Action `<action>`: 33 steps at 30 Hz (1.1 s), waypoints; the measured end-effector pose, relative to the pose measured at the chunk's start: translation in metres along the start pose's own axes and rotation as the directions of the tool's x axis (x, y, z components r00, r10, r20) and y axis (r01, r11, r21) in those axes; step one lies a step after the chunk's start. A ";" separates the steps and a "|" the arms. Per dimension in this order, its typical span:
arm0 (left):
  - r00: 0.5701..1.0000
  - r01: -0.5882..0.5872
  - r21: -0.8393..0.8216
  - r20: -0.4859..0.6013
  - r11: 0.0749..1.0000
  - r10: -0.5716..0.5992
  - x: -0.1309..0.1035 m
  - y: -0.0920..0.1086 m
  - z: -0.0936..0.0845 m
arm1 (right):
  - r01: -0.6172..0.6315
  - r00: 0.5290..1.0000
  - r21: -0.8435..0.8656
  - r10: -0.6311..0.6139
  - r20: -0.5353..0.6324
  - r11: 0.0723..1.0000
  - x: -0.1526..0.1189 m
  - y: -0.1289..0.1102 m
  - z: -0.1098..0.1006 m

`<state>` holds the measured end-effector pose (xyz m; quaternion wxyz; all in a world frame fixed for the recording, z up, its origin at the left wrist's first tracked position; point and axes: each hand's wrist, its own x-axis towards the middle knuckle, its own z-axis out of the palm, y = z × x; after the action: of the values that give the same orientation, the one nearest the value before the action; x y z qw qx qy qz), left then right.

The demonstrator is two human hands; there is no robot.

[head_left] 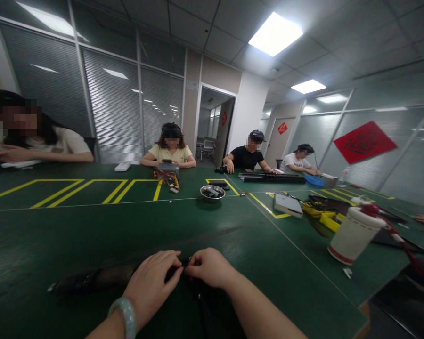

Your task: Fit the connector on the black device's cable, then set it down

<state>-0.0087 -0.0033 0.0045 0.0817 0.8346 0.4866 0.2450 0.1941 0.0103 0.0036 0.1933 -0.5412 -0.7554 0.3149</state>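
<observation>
A long, dark, rod-like object (92, 278) with a pale tip lies on the green table in front of me; its kind is hard to make out. My left hand (155, 275), with a pale green bangle on the wrist, curls over its right end. Thumb and fingers of that hand come together at a small black part (185, 262). Close beside it, my right hand (210, 269) pinches the same black part from the right. A dark strip (201, 301) hangs or lies below my right hand, mostly in shadow.
Beyond my hands stands a metal bowl (212, 193) of small dark pieces. To the right are a white cup (355, 235), a yellow tray (330, 220) and a grey box-shaped device (288, 205). Several people sit across the table, one behind a power supply with loose wires (168, 173).
</observation>
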 end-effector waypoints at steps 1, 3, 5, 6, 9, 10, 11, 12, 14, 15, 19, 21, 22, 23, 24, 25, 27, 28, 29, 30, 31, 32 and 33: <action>1.000 0.007 0.000 0.001 1.000 -0.007 0.000 0.000 0.000 | 0.001 1.000 0.001 -0.001 0.000 1.000 0.000 0.001 0.000; 1.000 0.012 -0.006 0.006 1.000 -0.012 0.000 0.000 0.000 | 0.007 1.000 0.009 -0.007 -0.001 1.000 0.001 0.002 0.001; 1.000 0.004 -0.011 0.005 1.000 -0.004 0.001 -0.001 0.000 | 0.016 1.000 0.024 -0.016 -0.004 1.000 0.001 0.005 0.002; 1.000 -0.001 -0.012 0.003 1.000 0.001 0.000 -0.001 0.000 | 0.022 1.000 0.031 -0.022 -0.006 0.999 0.002 0.006 0.003; 1.000 -0.006 -0.011 -0.006 1.000 0.006 0.000 -0.002 0.000 | 0.030 1.000 0.044 -0.030 -0.008 0.999 0.003 0.009 0.005; 1.000 -0.003 -0.010 -0.008 1.000 0.003 -0.001 -0.002 0.000 | 0.026 1.000 0.046 -0.026 -0.007 0.999 0.003 0.009 0.005; 1.000 -0.001 -0.008 -0.010 1.000 0.001 -0.001 -0.002 0.001 | 0.022 1.000 0.048 -0.022 -0.006 0.999 0.003 0.009 0.005; 1.000 0.000 -0.006 -0.011 1.000 0.000 -0.001 -0.002 0.001 | 0.017 1.000 0.047 -0.017 -0.006 0.999 0.003 0.008 0.005; 1.000 0.000 -0.001 -0.008 1.000 0.000 -0.001 -0.002 0.002 | 0.007 1.000 0.041 -0.007 -0.001 0.999 0.002 0.007 0.004; 1.000 -0.002 0.001 -0.005 1.000 0.002 -0.001 -0.002 0.002 | 0.003 1.000 0.035 -0.003 0.003 0.999 0.002 0.006 0.003; 1.000 -0.019 0.007 0.000 1.000 0.019 0.000 -0.003 0.003 | 0.015 1.000 0.010 -0.015 0.007 1.000 0.002 0.005 0.001; 1.000 -0.027 0.007 -0.005 1.000 0.027 0.000 -0.003 0.004 | 0.017 1.000 0.009 -0.017 0.004 1.000 0.002 0.006 0.001; 0.999 -0.030 0.007 -0.009 1.000 0.030 0.000 -0.003 0.004 | 0.014 1.000 0.011 -0.014 0.003 1.000 0.002 0.006 0.002; 0.999 -0.031 0.007 -0.013 0.999 0.031 0.000 -0.003 0.004 | 0.012 1.000 0.014 -0.012 0.004 1.000 0.002 0.006 0.002; 0.999 -0.032 0.007 -0.015 0.999 0.032 0.000 -0.004 0.004 | 0.010 1.000 0.017 -0.010 0.006 1.000 0.002 0.007 0.002; 0.999 -0.033 0.006 -0.015 0.999 0.033 0.000 -0.004 0.004 | 0.009 1.000 0.021 -0.009 0.009 1.000 0.002 0.007 0.002; 0.999 -0.034 0.001 -0.013 0.999 0.034 0.000 -0.004 0.004 | 0.005 1.000 0.027 -0.005 0.014 1.000 0.002 0.006 0.002; 0.999 -0.033 -0.002 -0.011 0.999 0.033 -0.001 -0.004 0.004 | 0.000 1.000 0.027 0.000 0.016 1.000 0.002 0.005 0.002; 0.999 -0.033 -0.005 -0.013 0.999 0.033 -0.001 -0.004 0.004 | -0.006 1.000 0.025 0.006 0.017 1.000 0.002 0.005 0.002; 0.999 -0.031 -0.006 -0.015 1.000 0.031 -0.001 -0.004 0.004 | -0.011 1.000 0.023 0.010 0.018 1.000 0.002 0.005 0.002; 0.999 -0.028 -0.007 -0.016 1.000 0.028 -0.001 -0.005 0.004 | -0.013 1.000 0.021 0.013 0.019 1.000 0.002 0.005 0.001; 1.000 -0.025 -0.007 -0.016 1.000 0.025 0.000 -0.005 0.004 | -0.014 1.000 0.018 0.013 0.018 1.000 0.002 0.005 0.001; 1.000 -0.023 -0.007 -0.015 1.000 0.023 0.000 -0.005 0.005 | -0.012 1.000 0.017 0.012 0.017 1.000 0.002 0.005 0.001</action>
<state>-0.0107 -0.0003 -0.0015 0.0782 0.8379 0.4768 0.2538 0.1960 0.0127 -0.0006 0.1897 -0.5412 -0.7510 0.3271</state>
